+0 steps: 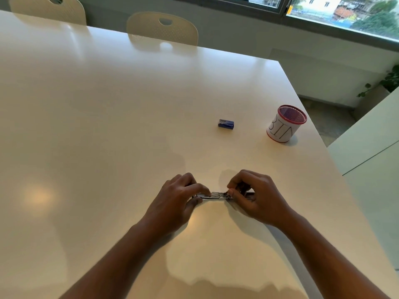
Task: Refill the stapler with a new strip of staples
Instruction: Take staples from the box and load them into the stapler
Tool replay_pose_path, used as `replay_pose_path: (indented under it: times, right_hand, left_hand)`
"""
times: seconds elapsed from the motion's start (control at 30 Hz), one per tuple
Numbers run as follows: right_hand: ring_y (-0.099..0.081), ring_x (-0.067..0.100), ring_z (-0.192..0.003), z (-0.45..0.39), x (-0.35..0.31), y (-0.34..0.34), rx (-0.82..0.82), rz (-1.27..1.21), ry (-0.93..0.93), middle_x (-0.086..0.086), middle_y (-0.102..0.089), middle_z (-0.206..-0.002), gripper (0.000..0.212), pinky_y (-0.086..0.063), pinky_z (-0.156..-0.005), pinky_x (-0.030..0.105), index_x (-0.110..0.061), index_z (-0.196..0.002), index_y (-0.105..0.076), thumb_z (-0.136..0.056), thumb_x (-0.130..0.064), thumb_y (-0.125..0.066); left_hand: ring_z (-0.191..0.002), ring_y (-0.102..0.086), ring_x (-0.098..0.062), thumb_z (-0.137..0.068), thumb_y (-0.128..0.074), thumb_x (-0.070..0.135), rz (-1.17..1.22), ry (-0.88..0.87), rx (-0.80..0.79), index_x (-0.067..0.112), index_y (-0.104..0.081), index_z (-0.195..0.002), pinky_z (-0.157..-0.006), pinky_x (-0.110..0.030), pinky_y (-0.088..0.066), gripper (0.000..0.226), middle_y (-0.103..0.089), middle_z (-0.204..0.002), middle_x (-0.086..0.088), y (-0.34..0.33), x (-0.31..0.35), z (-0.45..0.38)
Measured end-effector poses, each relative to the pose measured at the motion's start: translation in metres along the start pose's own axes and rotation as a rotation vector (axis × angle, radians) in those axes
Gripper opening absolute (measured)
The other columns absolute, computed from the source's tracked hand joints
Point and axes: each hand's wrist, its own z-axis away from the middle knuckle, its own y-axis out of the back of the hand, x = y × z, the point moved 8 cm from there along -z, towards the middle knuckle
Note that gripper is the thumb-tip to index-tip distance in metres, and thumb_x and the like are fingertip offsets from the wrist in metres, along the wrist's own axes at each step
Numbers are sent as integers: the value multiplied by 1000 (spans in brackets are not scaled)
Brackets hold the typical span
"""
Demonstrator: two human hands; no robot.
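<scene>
A small metal stapler (216, 195) lies flat on the white table (108, 126), spread open lengthwise between my two hands. My left hand (181, 197) grips its left end with curled fingers and thumb. My right hand (252, 195) pinches its right end, hiding that part. Only the shiny middle stretch of the stapler shows. A small blue staple box (225, 123) lies further back on the table, apart from both hands. Whether staples sit in the channel is too small to tell.
A red mesh cup wrapped in white paper marked BIN (286, 124) stands near the table's right edge. Two cream chairs (162, 29) are tucked in at the far side. The table's right edge runs diagonally close to my right arm.
</scene>
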Motion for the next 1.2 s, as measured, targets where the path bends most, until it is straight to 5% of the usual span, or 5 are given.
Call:
replay_pose_path:
  times: [0.4, 0.8, 1.2]
  right_hand:
    - [-68, 17, -76, 9, 7, 1, 109, -90, 34, -6, -70, -91, 12, -56, -66, 26, -12, -96, -71, -87, -8, -79]
    - [-69, 16, -76, 19, 13, 4, 201, -121, 52, 0, -72, -91, 11, -54, -65, 22, -3, -91, -75, -83, -5, -82]
    - [-72, 13, -91, 18, 5, 1, 165, -71, 72, 5, -75, -100, 19, -60, -76, 25, -2, -102, -77, -89, -15, -80]
  left_hand:
    - [-86, -59, -16, -87, -81, 14, -39, -9, -35, 28, -74, -113, -80, -39, -51, 30, -61, -98, 5, -1, 3, 0]
    - [-96, -51, -2, -93, -71, 18, 3, 99, -60, 43, -60, -118, -93, -21, -36, 37, -52, -105, 21, -9, -11, 4]
    - [-94, -57, -4, -90, -74, 21, 60, 104, -43, 32, -69, -114, -91, -32, -46, 26, -57, -104, 19, -8, -14, 2]
